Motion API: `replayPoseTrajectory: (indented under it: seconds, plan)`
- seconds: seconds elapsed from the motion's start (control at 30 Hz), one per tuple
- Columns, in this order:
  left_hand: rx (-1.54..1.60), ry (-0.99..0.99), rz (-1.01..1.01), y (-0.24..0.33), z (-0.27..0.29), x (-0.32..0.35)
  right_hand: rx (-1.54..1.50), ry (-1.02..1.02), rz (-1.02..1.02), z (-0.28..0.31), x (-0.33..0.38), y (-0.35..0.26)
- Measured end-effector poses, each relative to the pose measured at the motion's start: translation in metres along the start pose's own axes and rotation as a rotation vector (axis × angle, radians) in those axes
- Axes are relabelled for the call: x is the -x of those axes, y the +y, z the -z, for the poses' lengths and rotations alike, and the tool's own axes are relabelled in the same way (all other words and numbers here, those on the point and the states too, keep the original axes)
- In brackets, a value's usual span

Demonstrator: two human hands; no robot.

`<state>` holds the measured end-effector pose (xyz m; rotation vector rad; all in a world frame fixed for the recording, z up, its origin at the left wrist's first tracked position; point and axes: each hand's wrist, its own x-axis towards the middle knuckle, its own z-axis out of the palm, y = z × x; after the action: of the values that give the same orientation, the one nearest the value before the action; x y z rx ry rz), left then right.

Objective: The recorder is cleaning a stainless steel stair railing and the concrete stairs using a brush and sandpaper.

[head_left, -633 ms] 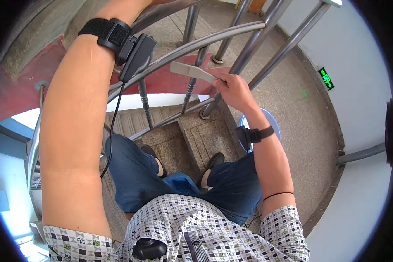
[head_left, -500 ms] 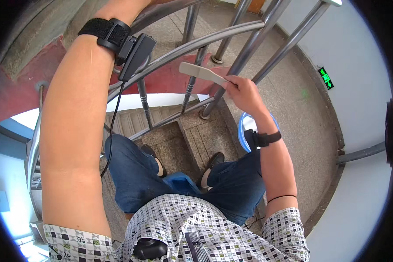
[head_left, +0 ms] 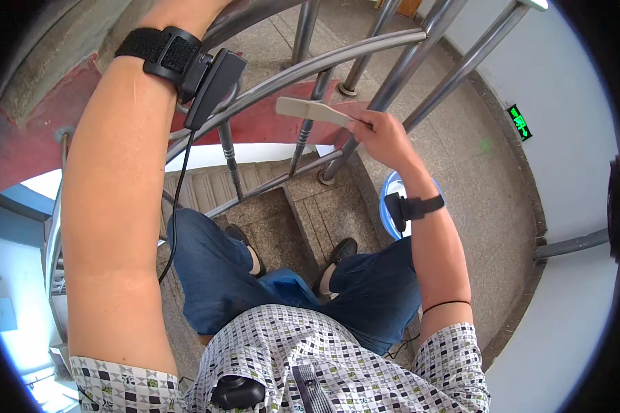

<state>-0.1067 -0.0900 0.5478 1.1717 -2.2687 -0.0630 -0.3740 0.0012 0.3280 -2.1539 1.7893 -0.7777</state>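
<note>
My right hand is closed around the handle end of a flat, pale beige spatula-like tool. Its broad end points left, in front of the curved metal railing; whether it touches the metal I cannot tell. My left arm reaches up and forward past a stair handrail, and only the wrist part of my left hand shows at the upper edge. Its fingers are out of the picture. Both wrists carry black straps with small black devices.
A blue-rimmed bucket, partly behind my right forearm, stands on the tiled floor. Steps descend beyond the upright posts. My feet are on different step levels. A white wall with a green lit sign curves along the right.
My right hand and the spatula-like tool have shifted slightly left. My left wrist has moved slightly up and left. The view has moved a little.
</note>
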Motion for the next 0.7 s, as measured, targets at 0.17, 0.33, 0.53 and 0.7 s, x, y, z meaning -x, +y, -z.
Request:
replayPoseTrajectory:
  seconds: [0.17, 0.33, 0.53, 0.7]
  plan:
    - [0.010, 0.001, 0.034, 0.002, -0.003, 0.000, -0.124, 0.026, 0.044, -0.005, -0.005, 0.005]
    - [-0.017, 0.026, -0.023, -0.004, -0.005, -0.003, -0.057, -0.032, -0.123, 0.023, 0.016, 0.006]
    - [-0.016, 0.018, -0.007, -0.005, -0.003, -0.001, -0.045, 0.019, -0.137, 0.033, 0.030, 0.012]
    - [-0.028, -0.002, -0.007, -0.005, -0.001, 0.000, -0.054, 0.028, -0.094, 0.012, 0.013, -0.006]
